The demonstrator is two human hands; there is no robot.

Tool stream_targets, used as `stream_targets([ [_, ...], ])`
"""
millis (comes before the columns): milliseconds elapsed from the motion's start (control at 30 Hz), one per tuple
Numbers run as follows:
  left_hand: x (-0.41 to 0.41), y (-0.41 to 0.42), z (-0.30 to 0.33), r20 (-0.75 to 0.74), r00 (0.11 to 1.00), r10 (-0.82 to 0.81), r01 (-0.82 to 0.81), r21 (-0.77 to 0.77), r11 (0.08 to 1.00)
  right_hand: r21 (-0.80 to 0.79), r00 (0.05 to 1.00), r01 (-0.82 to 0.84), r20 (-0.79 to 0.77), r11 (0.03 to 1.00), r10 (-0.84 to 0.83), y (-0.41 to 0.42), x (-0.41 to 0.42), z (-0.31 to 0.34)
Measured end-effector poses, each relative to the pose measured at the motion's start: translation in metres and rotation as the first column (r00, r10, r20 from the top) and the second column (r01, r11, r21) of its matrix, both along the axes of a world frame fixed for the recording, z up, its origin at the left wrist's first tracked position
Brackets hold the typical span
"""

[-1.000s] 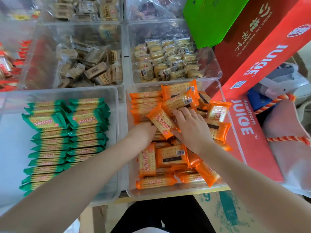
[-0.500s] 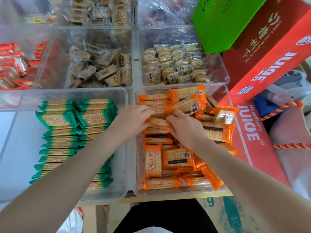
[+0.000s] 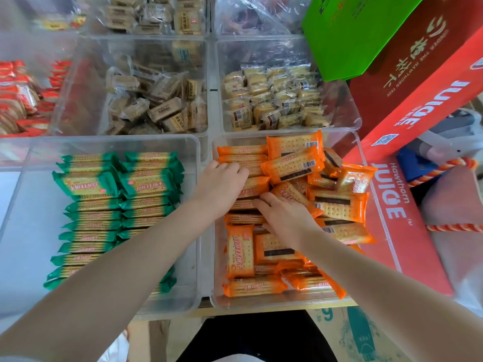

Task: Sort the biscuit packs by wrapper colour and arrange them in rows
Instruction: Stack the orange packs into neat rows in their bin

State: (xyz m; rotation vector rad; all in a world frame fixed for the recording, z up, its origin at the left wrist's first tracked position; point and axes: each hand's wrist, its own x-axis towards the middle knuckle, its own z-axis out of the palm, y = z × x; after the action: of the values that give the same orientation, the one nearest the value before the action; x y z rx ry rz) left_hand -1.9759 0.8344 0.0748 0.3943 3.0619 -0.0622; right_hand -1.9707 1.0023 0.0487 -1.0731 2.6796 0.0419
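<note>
While both hands (image 3: 219,186) press, orange packs (image 3: 251,184) beneath

we reach both bare forearms forward from the lower corners, converging toward the middle. our left hand (image 3: 218,186) lies palm down, knuckles up, fingers bent at the tips and pointing right. our right hand (image 3: 283,216) sits just below and right of it, palm down, fingers pointing left, fingertips close to the left hand.

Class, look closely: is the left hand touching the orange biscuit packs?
Touching. The head view shows the left hand lying on the orange biscuit packs, fingers over them.
</note>
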Motion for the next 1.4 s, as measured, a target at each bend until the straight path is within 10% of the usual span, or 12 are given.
stream_targets([
  [467,0.003,-0.005,0.001,0.008,0.999,-0.033,0.033,0.016,0.999,0.222,0.968,-0.249,0.054,0.943,0.243,-0.014,-0.023,0.001],
  [1033,-0.001,-0.005,0.003,0.017,1.0,-0.01,0.008,0.09,0.996,-0.088,0.996,0.081,0.031,0.993,-0.079,0.001,-0.009,0.004],
  [1400,-0.002,0.002,-0.003,0.02,0.999,0.039,-0.039,-0.028,0.999,0.128,0.996,-0.029,-0.082,0.991,0.04,-0.013,0.001,-0.011],
])
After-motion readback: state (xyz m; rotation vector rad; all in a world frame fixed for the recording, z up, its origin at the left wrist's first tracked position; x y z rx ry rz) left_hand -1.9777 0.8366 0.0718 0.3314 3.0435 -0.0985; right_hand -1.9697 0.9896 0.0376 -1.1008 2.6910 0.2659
